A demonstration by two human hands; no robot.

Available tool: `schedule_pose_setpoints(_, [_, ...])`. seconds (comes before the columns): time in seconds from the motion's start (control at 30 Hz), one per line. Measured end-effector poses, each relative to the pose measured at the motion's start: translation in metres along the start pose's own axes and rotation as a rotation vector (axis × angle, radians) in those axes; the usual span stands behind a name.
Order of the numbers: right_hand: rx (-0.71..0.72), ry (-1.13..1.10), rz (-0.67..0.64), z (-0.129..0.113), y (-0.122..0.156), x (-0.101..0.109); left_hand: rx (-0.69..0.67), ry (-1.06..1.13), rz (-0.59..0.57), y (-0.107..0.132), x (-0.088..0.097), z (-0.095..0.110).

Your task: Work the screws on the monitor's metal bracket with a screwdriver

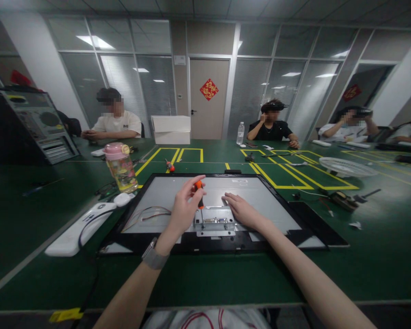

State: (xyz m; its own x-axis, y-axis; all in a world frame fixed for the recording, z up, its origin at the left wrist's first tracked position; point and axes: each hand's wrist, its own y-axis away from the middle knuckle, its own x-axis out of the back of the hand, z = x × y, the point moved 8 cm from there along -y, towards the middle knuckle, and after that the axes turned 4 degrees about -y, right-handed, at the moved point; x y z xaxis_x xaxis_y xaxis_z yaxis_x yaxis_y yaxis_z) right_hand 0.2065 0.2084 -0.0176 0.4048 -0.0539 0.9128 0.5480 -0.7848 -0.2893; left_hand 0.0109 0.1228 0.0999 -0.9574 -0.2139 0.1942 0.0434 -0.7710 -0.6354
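Note:
My left hand (185,203) is closed around the orange and black handle of a screwdriver (200,196), held upright. Its shaft points down at a metal bracket (215,233) with connector ports, on the back of a flat display panel (157,192) with a black frame. The tip seems to meet the bracket near its left end. Lying flat on the panel, just right of the bracket, my right hand (241,210) has its fingers stretched out and holds nothing. Thin wires (150,214) run across the panel's left part.
A white power bank-like device (78,228) with a cable and a pink-lidded bottle (119,167) stand left of the panel. A black flat slab (317,224) touches its right side. Beyond are a computer tower (37,123), a white box (171,130) and several seated people.

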Motion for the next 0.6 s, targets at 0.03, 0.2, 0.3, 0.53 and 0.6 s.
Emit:
schedule_pose_setpoints(0.03, [0.001,0.001,0.001,0.0,0.0,0.0,-0.026,-0.04,-0.039,0.0,-0.001,0.003])
schedule_pose_setpoints(0.2, [0.004,0.011,-0.007,-0.003,0.0,0.001,-0.113,-0.185,-0.011,-0.002,0.012,0.012])
schedule_pose_setpoints(0.3, [-0.003,0.016,-0.014,-0.005,0.0,0.002,-0.008,0.031,0.106,-0.005,0.022,0.002])
schedule_pose_setpoints(0.53, [-0.017,0.021,-0.018,-0.007,-0.001,0.003,0.093,0.216,0.061,0.004,-0.007,-0.011])
schedule_pose_setpoints(0.6, [-0.019,0.021,-0.017,-0.008,-0.001,0.004,0.092,0.183,0.045,0.009,-0.014,-0.013])
